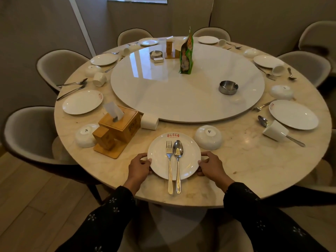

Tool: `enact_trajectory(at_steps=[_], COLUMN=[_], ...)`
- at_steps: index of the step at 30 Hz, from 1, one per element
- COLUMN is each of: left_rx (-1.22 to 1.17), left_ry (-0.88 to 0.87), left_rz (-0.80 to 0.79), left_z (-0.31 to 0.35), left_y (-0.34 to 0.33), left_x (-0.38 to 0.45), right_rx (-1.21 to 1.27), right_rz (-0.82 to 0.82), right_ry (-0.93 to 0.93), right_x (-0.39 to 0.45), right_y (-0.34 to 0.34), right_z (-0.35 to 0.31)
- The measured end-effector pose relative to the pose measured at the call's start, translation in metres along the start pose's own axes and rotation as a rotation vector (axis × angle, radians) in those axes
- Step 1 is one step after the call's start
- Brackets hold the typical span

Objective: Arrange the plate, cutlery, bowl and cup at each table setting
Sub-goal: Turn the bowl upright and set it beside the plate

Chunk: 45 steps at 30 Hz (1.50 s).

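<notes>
Both forearms, in dark patterned sleeves, extend forward over the near edge of the round bench (236,160). The left hand (139,167) grips the left rim of the plate (158,160), its fingers (143,161) curled over the edge. The right hand (211,165) grips the right rim in mirror pose, fingers curled narrow on the plate. The plate lies flat at the near setting. A fork (169,164) and a spoon (177,160) lie side by side on it, handles overhanging its near rim. An inverted bowl (208,137) sits just far-right of the plate; a cup (149,121) lies on its side beyond.
</notes>
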<state>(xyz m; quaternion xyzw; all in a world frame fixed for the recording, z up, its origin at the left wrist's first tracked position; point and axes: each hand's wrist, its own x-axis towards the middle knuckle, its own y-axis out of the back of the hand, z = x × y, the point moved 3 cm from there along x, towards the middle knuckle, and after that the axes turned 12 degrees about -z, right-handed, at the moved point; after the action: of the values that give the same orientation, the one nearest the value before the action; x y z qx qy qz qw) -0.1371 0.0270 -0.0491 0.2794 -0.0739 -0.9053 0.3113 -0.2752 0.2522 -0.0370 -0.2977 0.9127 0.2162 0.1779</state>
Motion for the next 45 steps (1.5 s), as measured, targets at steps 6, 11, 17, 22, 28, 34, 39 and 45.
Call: enact_trajectory(at_steps=[6,11,17,22,28,34,39,45], left_rx=[0.059,0.032,0.255,0.544,0.742,0.694,0.358,0.080], left_ry=[-0.036,-0.290,-0.470,-0.431,-0.217,-0.112,-0.133,-0.340], left_rz=[0.173,0.127,-0.064,-0.241,-0.237,-0.236,-0.271,-0.116], left_z=[0.028,0.075,0.125,0.143,0.134,0.140,0.143,0.135], left_y=[-0.003,-0.039,-0.113,-0.170,-0.201,-0.208,-0.212,-0.214], left_x=[-0.001,0.005,0.035,0.061,0.080,0.080,0.050,0.012], right_rx=[0.022,0.051,0.063,-0.037,-0.047,0.050,0.149,0.108], right_rz=[0.124,0.171,0.093,0.022,-0.048,-0.039,-0.062,-0.063], right_ry=[0.069,0.108,0.068,0.100,0.097,0.109,0.003,-0.077], right_x=[0.008,0.023,0.053,0.067,0.069,0.071,0.073,0.064], right_y=[0.033,0.080,0.113,0.108,0.107,0.105,0.102,0.111], right_z=[0.001,-0.001,0.001,-0.003,0.005,-0.002,0.006,0.001])
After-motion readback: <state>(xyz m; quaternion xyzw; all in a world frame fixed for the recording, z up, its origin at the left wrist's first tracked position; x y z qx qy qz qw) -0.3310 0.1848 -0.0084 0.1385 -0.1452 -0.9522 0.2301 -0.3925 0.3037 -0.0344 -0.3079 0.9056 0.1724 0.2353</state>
